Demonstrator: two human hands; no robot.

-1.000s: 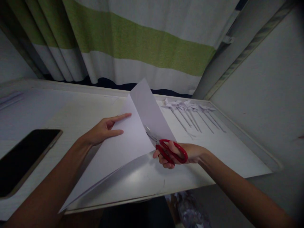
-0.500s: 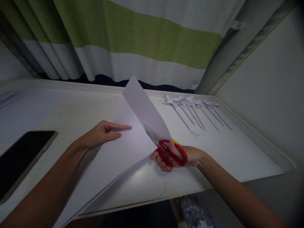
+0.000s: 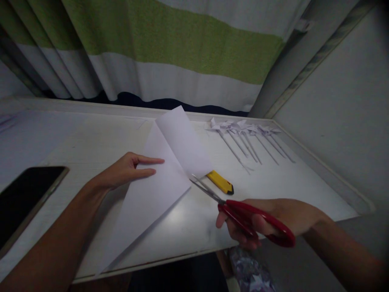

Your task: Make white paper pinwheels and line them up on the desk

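Note:
My left hand (image 3: 133, 168) lies on a white sheet of paper (image 3: 158, 190), thumb and index finger stretched out and apart. The paper is creased diagonally, and its far flap (image 3: 185, 142) stands raised. My right hand (image 3: 255, 227) is closed around the red handles of a pair of scissors (image 3: 243, 213). The blades are slightly parted, their tips at or very near the paper's right edge by the crease; I cannot tell whether they touch it. Behind the blades, a yellow box cutter (image 3: 221, 181) rests on the table, partly beneath the flap.
Several paper pinwheels on sticks (image 3: 246, 136) lie at the back right of the white table (image 3: 291, 194). A dark-screened phone (image 3: 27, 198) is at the left. A green and white curtain (image 3: 182, 44) hangs behind. Below the front edge sits a clear plastic bag (image 3: 252, 271).
My right hand has drawn the scissors back to the right and toward me, out from the paper. The box cutter has come into fuller view. My left hand stays on the paper.

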